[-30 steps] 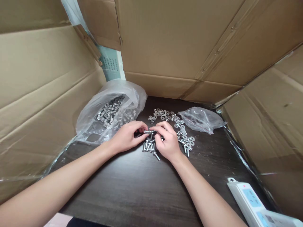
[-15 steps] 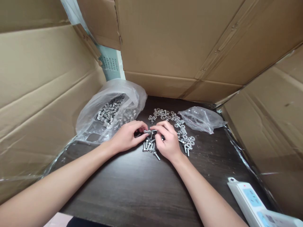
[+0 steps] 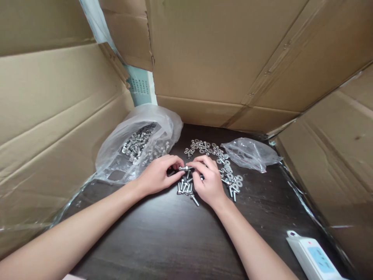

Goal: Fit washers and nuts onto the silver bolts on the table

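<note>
Between my two hands is a silver bolt (image 3: 184,168) lying roughly level, with what looks like a nut on its shank. My left hand (image 3: 160,174) pinches its left end between thumb and fingers. At the other end, the fingertips of my right hand (image 3: 208,177) close on the bolt's shank. Just below my fingers lies a small pile of bolts (image 3: 185,188), some with nuts or washers on them. One bolt (image 3: 194,200) rests at the near side of this pile. Loose washers (image 3: 229,167), nuts and bolts spread behind and right of my right hand.
An open clear plastic bag (image 3: 109,155) full of bolts stands at the left back. A flat plastic bag (image 3: 252,153) lies at the right back. A white power strip (image 3: 313,254) sits at the near right. Cardboard walls (image 3: 204,58) surround the dark table (image 3: 163,241).
The whole view has tilted slightly, so everything sits lower in the picture. Both hands still hold the bolt in nearly the same place, with the right fingers shifted slightly along it.
</note>
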The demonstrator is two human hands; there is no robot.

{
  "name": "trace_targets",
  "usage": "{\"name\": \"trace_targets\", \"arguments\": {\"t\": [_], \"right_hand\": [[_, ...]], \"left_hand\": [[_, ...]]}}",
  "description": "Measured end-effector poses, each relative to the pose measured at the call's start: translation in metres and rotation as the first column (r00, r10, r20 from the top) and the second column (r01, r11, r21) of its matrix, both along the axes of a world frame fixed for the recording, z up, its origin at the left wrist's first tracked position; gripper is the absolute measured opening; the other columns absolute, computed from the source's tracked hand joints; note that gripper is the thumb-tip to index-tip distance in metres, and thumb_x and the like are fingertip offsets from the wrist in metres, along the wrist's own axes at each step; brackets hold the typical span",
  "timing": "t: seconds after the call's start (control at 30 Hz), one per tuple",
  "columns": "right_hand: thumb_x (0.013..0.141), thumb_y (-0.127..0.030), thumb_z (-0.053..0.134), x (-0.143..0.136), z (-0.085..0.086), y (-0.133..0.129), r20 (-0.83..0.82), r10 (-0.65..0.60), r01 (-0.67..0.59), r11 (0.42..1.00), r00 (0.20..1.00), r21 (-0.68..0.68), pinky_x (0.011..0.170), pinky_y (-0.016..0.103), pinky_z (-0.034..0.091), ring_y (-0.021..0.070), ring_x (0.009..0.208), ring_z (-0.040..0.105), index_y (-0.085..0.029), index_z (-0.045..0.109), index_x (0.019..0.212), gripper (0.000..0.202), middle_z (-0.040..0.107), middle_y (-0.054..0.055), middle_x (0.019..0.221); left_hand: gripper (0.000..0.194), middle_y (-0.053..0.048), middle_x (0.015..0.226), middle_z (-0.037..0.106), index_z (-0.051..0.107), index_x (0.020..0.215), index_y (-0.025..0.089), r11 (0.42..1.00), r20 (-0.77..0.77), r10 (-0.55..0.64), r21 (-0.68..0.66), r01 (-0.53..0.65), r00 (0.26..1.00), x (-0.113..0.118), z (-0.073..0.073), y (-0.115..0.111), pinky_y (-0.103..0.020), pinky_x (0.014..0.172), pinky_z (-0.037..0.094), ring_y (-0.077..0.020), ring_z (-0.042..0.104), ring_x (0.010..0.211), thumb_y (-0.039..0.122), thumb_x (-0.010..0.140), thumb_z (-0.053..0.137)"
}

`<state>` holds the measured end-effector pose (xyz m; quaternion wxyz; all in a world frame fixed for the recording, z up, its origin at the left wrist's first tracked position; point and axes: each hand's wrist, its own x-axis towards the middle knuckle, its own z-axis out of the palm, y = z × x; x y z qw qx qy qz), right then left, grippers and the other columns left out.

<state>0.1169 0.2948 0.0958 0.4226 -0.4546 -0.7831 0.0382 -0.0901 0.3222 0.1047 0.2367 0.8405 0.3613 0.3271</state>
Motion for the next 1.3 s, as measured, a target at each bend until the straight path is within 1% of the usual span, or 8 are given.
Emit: {"name": "trace_targets", "arguments": {"t": [0.1, 0.17, 0.33, 0.4, 0.6, 0.7, 1.07, 1.3], "right_hand": [[0.086, -0.004, 0.049, -0.0002, 0.0016, -0.0012, -0.037, 0.027, -0.026, 0.999, 0.999, 0.036, 0.081, 0.038, 0.047, 0.0208, 0.09, 0.063, -0.02, 0.074, 0.098, 0.032, 0.064, 0.006, 0.094], [0.086, -0.003, 0.049, -0.0001, 0.0005, -0.0007, -0.033, 0.025, -0.024, 0.999, 0.999, 0.033, 0.08, 0.038, 0.047, 0.021, 0.09, 0.062, -0.019, 0.075, 0.098, 0.032, 0.064, 0.006, 0.095], [0.086, -0.007, 0.053, 0.0007, -0.005, 0.0031, 0.059, -0.043, 0.047, 0.997, 0.997, -0.064, 0.082, 0.041, 0.046, 0.0241, 0.093, 0.061, -0.02, 0.074, 0.092, 0.026, 0.066, 0.007, 0.098], [0.086, -0.008, 0.052, 0.0007, -0.0053, 0.0033, 0.066, -0.056, 0.061, 0.996, 0.996, -0.072, 0.083, 0.042, 0.045, 0.0246, 0.094, 0.062, -0.019, 0.074, 0.091, 0.025, 0.066, 0.008, 0.098], [0.087, -0.006, 0.05, -0.0001, 0.0011, -0.0006, -0.029, 0.016, -0.016, 1.0, 0.999, 0.002, 0.082, 0.04, 0.047, 0.0218, 0.091, 0.063, -0.022, 0.074, 0.095, 0.03, 0.066, 0.006, 0.095], [0.086, -0.006, 0.049, -0.0003, 0.0024, -0.0014, -0.066, 0.016, -0.014, 1.0, 0.998, 0.022, 0.082, 0.04, 0.048, 0.0217, 0.09, 0.063, -0.022, 0.074, 0.097, 0.031, 0.065, 0.006, 0.095], [0.085, -0.007, 0.05, 0.0008, -0.0021, 0.0006, -0.044, 0.013, -0.014, 1.0, 0.999, -0.025, 0.084, 0.041, 0.051, 0.0225, 0.092, 0.063, -0.022, 0.076, 0.095, 0.032, 0.064, 0.006, 0.096], [0.087, -0.006, 0.049, 0.0006, -0.0018, 0.0007, -0.048, 0.019, -0.019, 1.0, 0.999, 0.008, 0.08, 0.039, 0.05, 0.0211, 0.089, 0.064, -0.022, 0.075, 0.092, 0.031, 0.065, 0.005, 0.091]], "left_hand": [[0.01, -0.001, 0.09, 0.068, 0.066, 0.101, 0.021, 1.0, 0.0, 0.003, -0.007, -0.003, 1.0, -0.0004, -0.0011, 0.0003, -0.03, 0.079, 0.051, -0.0174, 0.063, 0.083, 0.029, 0.095, 0.065], [0.011, -0.001, 0.09, 0.068, 0.066, 0.102, 0.021, 1.0, 0.001, 0.001, -0.01, -0.001, 1.0, -0.0005, -0.0016, 0.0004, -0.031, 0.08, 0.051, -0.0175, 0.063, 0.084, 0.029, 0.095, 0.065], [0.011, -0.002, 0.089, 0.068, 0.065, 0.101, 0.02, 1.0, -0.001, -0.004, -0.004, 0.004, 1.0, -0.0004, -0.0007, -0.0001, -0.031, 0.079, 0.051, -0.0178, 0.063, 0.083, 0.029, 0.095, 0.065], [0.011, -0.002, 0.089, 0.068, 0.065, 0.101, 0.02, 1.0, 0.0, -0.004, -0.002, 0.004, 1.0, -0.0003, -0.0002, -0.0004, -0.031, 0.079, 0.051, -0.0178, 0.063, 0.083, 0.03, 0.095, 0.065], [0.012, -0.002, 0.089, 0.069, 0.066, 0.101, 0.02, 1.0, -0.006, -0.008, 0.005, 0.008, 1.0, 0.0003, -0.0005, -0.0003, -0.031, 0.079, 0.052, -0.0178, 0.064, 0.082, 0.03, 0.094, 0.065], [0.013, -0.002, 0.089, 0.069, 0.066, 0.101, 0.02, 1.0, -0.005, -0.01, 0.01, 0.01, 1.0, 0.0005, -0.0005, 0.0, -0.031, 0.079, 0.052, -0.0178, 0.064, 0.082, 0.031, 0.095, 0.064], [0.014, -0.002, 0.088, 0.068, 0.066, 0.102, 0.02, 1.0, -0.015, -0.008, 0.019, 0.008, 1.0, 0.0006, -0.001, 0.0003, -0.03, 0.079, 0.052, -0.0174, 0.064, 0.082, 0.032, 0.095, 0.064], [0.014, -0.002, 0.089, 0.069, 0.066, 0.102, 0.02, 1.0, -0.017, -0.02, 0.021, 0.02, 1.0, 0.0013, -0.0012, 0.0003, -0.031, 0.079, 0.052, -0.0176, 0.064, 0.082, 0.033, 0.096, 0.063]]}}
